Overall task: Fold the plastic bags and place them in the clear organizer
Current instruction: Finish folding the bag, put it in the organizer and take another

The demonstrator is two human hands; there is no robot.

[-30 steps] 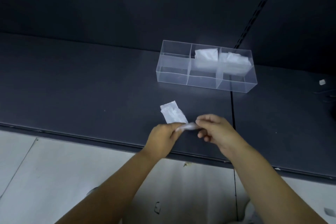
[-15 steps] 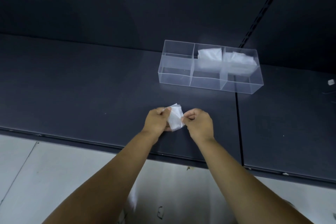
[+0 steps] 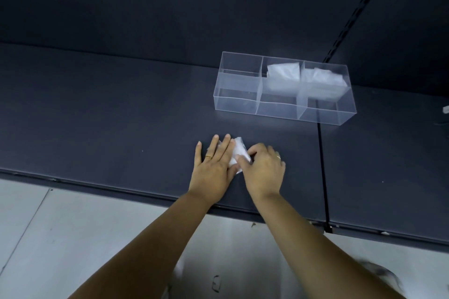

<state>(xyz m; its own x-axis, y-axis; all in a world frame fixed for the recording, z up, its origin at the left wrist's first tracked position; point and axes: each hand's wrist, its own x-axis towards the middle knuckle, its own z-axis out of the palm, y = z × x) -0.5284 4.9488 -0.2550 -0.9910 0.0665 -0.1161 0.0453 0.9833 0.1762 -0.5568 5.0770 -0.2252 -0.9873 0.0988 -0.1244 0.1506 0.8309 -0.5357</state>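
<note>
Head view: your left hand (image 3: 213,165) presses flat, fingers spread, on the plastic bag (image 3: 239,150) lying on the dark shelf (image 3: 121,116), your right hand (image 3: 263,167) pinching its edge; likely light, limp and slippery, so grip the creased fold.

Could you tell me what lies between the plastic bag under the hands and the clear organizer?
Head view: only bare dark shelf separates the plastic bag from the clear organizer.

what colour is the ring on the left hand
Gold. The ring is a thin band on the left hand, shown best in the head view.
</note>
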